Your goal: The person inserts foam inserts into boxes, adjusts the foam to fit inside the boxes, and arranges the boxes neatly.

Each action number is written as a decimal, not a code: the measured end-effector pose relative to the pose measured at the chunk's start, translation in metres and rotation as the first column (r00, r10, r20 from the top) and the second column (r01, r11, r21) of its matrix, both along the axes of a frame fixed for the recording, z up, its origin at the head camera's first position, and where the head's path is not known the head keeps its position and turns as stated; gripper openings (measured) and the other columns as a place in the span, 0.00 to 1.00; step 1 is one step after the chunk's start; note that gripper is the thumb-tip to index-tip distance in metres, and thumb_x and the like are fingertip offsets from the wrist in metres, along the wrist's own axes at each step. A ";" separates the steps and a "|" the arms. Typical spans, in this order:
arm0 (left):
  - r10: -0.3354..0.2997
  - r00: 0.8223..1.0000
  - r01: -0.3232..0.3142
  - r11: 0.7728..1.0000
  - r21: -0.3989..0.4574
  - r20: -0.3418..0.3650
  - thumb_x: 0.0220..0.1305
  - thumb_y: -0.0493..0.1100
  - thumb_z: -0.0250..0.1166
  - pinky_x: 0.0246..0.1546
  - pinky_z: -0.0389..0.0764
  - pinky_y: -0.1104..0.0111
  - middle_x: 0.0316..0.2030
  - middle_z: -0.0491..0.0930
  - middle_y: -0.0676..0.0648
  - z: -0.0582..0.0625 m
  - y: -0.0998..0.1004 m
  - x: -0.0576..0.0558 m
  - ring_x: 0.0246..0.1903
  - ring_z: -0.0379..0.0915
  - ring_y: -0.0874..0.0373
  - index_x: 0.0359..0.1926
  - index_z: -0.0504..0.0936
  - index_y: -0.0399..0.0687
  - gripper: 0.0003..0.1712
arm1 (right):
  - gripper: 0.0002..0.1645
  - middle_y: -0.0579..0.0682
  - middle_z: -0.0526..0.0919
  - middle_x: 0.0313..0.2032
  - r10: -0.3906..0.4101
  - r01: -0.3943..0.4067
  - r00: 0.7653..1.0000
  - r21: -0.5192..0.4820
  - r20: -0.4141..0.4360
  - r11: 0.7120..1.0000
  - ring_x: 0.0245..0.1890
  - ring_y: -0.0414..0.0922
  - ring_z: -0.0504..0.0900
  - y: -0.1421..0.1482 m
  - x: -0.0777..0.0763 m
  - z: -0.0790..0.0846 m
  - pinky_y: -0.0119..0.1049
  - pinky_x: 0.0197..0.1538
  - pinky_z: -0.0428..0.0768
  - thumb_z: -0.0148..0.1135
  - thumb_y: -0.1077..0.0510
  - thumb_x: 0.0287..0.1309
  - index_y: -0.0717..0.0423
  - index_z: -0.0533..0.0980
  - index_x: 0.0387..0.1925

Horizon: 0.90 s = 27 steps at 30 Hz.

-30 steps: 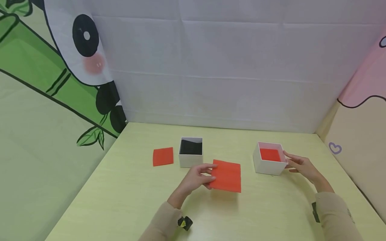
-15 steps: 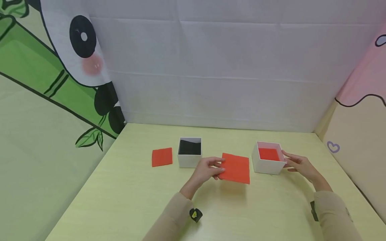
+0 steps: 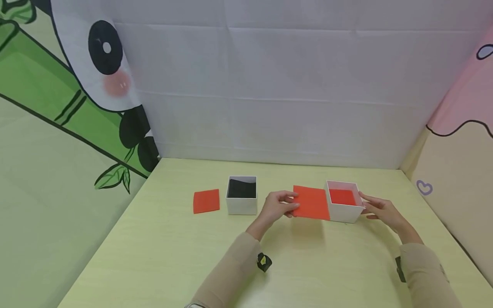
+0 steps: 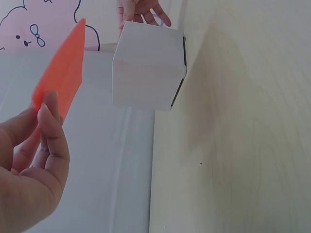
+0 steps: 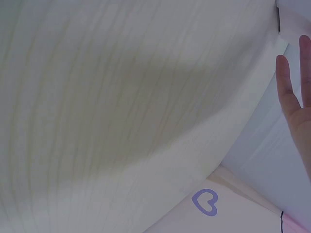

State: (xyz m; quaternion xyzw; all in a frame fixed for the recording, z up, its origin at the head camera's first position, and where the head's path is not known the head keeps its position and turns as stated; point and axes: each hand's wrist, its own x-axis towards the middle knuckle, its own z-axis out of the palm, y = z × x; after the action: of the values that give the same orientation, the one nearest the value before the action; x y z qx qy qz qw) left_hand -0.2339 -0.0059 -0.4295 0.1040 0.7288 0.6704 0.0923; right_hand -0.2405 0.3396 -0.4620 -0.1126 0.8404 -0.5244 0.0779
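Note:
My left hand (image 3: 275,207) pinches the left edge of a flat orange-red square sheet (image 3: 311,202), thumb on one face and fingers on the other. The sheet is held above the table, its right edge overlapping a white box (image 3: 343,214) in the head view. Edge-on in the left wrist view, the sheet (image 4: 65,68) looks thin and slightly bent. The open-topped box has a red piece (image 3: 343,196) inside. My right hand (image 3: 385,214) touches the box's right side with extended fingers; two fingers (image 5: 286,87) show beside the box in the right wrist view.
Further left on the pale wood table (image 3: 161,256) stands a second white box (image 3: 242,206), holding a folded black piece (image 3: 242,188). Beside it lies another red square (image 3: 206,201). A white cloth backdrop (image 3: 269,85) hangs behind the table, with printed panels at both sides.
My left hand has carried the red sheet rightward and farther back, from the front of the table's middle to the right-hand box. My right hand has stayed at that box.

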 end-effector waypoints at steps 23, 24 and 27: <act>0.036 0.999 -0.035 0.999 0.027 -0.018 0.48 0.31 0.67 0.20 0.77 0.69 0.24 0.74 0.49 0.007 0.059 -0.027 0.16 0.76 0.58 0.43 0.81 0.37 0.17 | 0.30 0.62 0.71 0.53 0.010 -0.010 1.000 -0.034 -0.015 0.999 0.37 0.39 0.79 0.001 0.002 -0.004 0.40 0.40 0.76 0.49 0.57 0.64 0.64 0.54 0.62; 0.039 0.999 -0.038 0.999 0.027 -0.015 0.48 0.31 0.67 0.20 0.77 0.69 0.24 0.74 0.49 0.007 0.062 -0.028 0.17 0.76 0.56 0.43 0.81 0.37 0.17 | 0.29 0.60 0.71 0.53 0.013 -0.014 1.000 -0.036 -0.019 0.999 0.37 0.39 0.79 0.001 0.002 -0.004 0.40 0.40 0.76 0.48 0.57 0.64 0.64 0.54 0.62; 0.047 0.999 -0.047 0.999 0.017 -0.004 0.49 0.31 0.66 0.20 0.77 0.70 0.24 0.74 0.50 0.005 0.070 -0.029 0.21 0.78 0.48 0.43 0.81 0.37 0.17 | 0.29 0.38 0.75 0.47 0.022 -0.024 0.999 -0.061 -0.033 0.998 0.37 0.40 0.80 0.002 0.002 -0.005 0.38 0.39 0.77 0.49 0.58 0.63 0.63 0.55 0.62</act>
State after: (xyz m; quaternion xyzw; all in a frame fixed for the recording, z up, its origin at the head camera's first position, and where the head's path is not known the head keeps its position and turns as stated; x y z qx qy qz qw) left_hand -0.2633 0.0638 -0.4244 0.0892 0.7257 0.6782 0.0739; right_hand -0.2383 0.3414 -0.4666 -0.1332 0.8236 -0.5472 0.0669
